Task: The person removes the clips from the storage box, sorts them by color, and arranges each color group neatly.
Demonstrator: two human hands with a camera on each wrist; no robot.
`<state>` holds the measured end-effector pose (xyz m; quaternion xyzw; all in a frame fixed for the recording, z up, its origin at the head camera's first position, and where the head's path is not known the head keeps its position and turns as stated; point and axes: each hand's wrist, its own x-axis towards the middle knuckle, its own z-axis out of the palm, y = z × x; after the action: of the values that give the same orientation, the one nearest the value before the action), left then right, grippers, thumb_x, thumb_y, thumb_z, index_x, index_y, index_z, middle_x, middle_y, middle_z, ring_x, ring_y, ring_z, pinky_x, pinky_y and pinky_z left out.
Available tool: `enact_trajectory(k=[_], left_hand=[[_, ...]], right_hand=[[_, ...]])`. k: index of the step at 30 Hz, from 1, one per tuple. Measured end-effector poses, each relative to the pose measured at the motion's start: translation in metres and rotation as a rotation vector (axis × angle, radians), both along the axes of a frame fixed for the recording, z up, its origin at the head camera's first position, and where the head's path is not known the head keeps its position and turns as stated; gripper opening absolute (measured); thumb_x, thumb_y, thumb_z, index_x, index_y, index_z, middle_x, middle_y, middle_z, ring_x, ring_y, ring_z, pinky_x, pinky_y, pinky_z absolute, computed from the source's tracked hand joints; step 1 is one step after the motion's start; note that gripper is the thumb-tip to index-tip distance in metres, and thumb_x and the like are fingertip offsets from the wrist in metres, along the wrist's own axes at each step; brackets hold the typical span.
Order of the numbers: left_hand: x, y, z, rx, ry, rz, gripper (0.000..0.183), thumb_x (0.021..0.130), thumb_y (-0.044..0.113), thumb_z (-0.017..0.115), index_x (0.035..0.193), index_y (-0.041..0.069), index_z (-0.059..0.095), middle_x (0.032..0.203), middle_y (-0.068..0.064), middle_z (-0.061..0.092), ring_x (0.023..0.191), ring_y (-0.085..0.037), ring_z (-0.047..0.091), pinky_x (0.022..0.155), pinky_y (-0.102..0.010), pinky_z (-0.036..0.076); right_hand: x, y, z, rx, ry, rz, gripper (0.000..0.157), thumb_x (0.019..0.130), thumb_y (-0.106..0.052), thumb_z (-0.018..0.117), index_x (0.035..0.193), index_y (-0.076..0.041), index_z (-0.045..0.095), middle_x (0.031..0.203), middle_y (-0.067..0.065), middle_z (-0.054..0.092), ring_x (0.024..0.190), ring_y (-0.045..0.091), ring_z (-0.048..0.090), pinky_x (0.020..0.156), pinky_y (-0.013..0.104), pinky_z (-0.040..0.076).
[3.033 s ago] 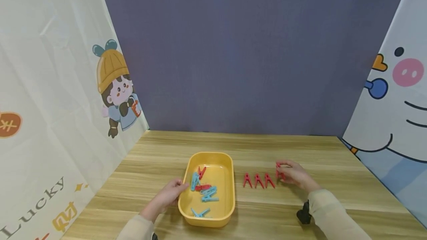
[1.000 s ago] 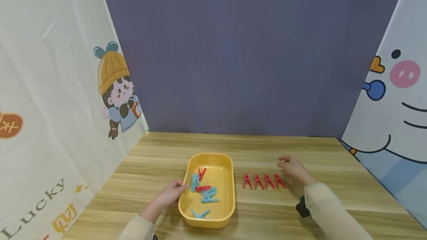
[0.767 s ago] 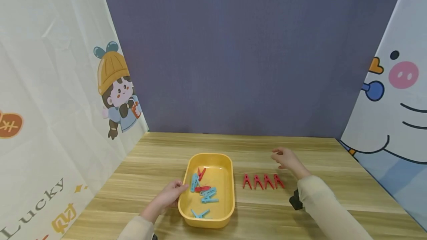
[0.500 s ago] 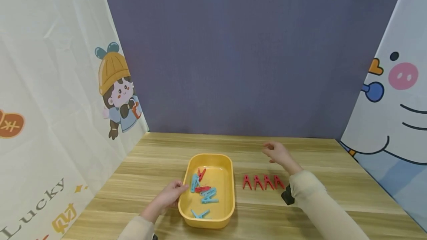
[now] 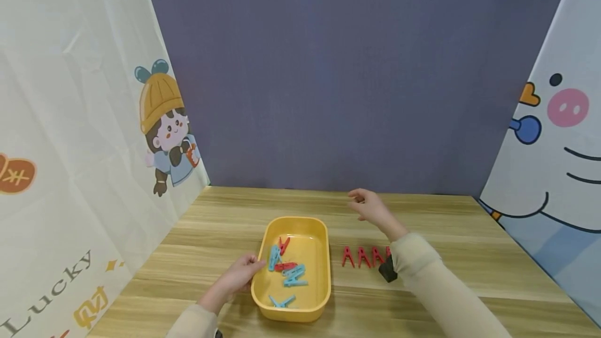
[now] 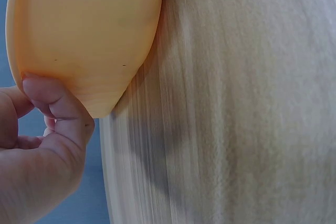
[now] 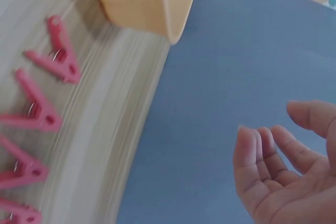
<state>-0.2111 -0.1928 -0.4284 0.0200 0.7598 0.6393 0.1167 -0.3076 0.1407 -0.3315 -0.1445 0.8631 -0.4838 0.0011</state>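
Note:
My left hand point(image 5: 238, 274) pinches the left rim of a yellow plastic tub point(image 5: 319, 275); the left wrist view shows thumb and fingers point(image 6: 50, 95) curled over its edge. Inside the tub lie several light blue clothespins point(image 5: 293, 271) and two red ones, a red clothespin point(image 5: 284, 244) near the back and another in the middle. My right hand point(image 5: 373, 208) is raised above the table behind the tub's right side, fingers loosely bent and holding nothing. A row of red clothespins point(image 5: 363, 257) stands right of the tub, the rightmost partly hidden by my right wrist.
The wood-grain table point(image 5: 225, 213) meets a dark blue-grey backdrop point(image 5: 328, 77) at the back. Printed cartoon sheets hang at the left and right sides. A black wrist strap piece point(image 5: 388, 269) hangs below my right sleeve.
My right hand released a red clothespin at the right end of the row, then rose and moved left and farther back. The left hand and tub have stayed in place.

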Motion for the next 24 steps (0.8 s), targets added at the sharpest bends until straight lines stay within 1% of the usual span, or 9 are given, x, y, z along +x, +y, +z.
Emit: enact_trajectory(k=[5, 9, 12, 15, 19, 24], left_hand=[[0.0, 0.0, 0.0, 0.003, -0.004, -0.002, 0.02, 0.097, 0.019, 0.046, 0.091, 0.001, 0.04, 0.084, -0.012, 0.052, 0.066, -0.016, 0.056, 0.055, -0.027, 0.05], [-0.001, 0.0, 0.0, -0.002, -0.001, -0.008, 0.02, 0.097, 0.02, 0.047, 0.09, 0.002, 0.04, 0.082, -0.009, 0.05, 0.065, -0.014, 0.054, 0.055, -0.026, 0.049], [-0.001, 0.0, 0.0, -0.003, 0.001, -0.009, 0.021, 0.097, 0.021, 0.047, 0.09, 0.002, 0.04, 0.081, -0.009, 0.049, 0.065, -0.014, 0.053, 0.055, -0.026, 0.049], [-0.001, 0.0, 0.0, -0.006, 0.003, -0.005, 0.022, 0.096, 0.022, 0.048, 0.09, 0.003, 0.04, 0.081, -0.009, 0.049, 0.065, -0.015, 0.053, 0.054, -0.026, 0.048], [0.0, 0.0, 0.001, -0.015, 0.007, -0.005, 0.022, 0.096, 0.022, 0.048, 0.09, 0.003, 0.04, 0.083, -0.01, 0.05, 0.066, -0.016, 0.053, 0.054, -0.027, 0.049], [0.0, 0.0, 0.001, -0.024, 0.008, -0.005, 0.022, 0.096, 0.022, 0.048, 0.09, 0.002, 0.04, 0.084, -0.012, 0.051, 0.067, -0.016, 0.055, 0.056, -0.027, 0.05]], right_hand=[[0.002, -0.017, 0.003, 0.012, 0.013, 0.018, 0.034, 0.092, -0.013, 0.056, 0.122, -0.001, 0.051, 0.1, 0.013, 0.052, 0.091, 0.028, 0.052, 0.067, 0.037, 0.052], [0.004, -0.03, 0.005, 0.014, 0.024, 0.036, 0.033, 0.09, -0.013, 0.058, 0.121, -0.001, 0.053, 0.097, 0.011, 0.053, 0.089, 0.029, 0.053, 0.064, 0.035, 0.051], [0.006, -0.039, 0.008, 0.014, 0.025, 0.05, 0.032, 0.09, -0.012, 0.059, 0.12, -0.002, 0.054, 0.096, 0.01, 0.054, 0.088, 0.027, 0.053, 0.062, 0.033, 0.051], [0.008, -0.048, 0.009, 0.018, 0.033, 0.07, 0.031, 0.089, -0.01, 0.059, 0.119, -0.002, 0.054, 0.096, 0.009, 0.054, 0.086, 0.023, 0.054, 0.061, 0.033, 0.051], [0.01, -0.06, 0.007, 0.023, 0.046, 0.101, 0.031, 0.088, -0.007, 0.059, 0.118, 0.0, 0.055, 0.095, 0.009, 0.055, 0.084, 0.021, 0.054, 0.062, 0.036, 0.052], [0.011, -0.071, 0.002, 0.015, 0.041, 0.131, 0.033, 0.087, -0.005, 0.06, 0.118, 0.002, 0.054, 0.093, 0.009, 0.055, 0.08, 0.02, 0.054, 0.059, 0.034, 0.05]])
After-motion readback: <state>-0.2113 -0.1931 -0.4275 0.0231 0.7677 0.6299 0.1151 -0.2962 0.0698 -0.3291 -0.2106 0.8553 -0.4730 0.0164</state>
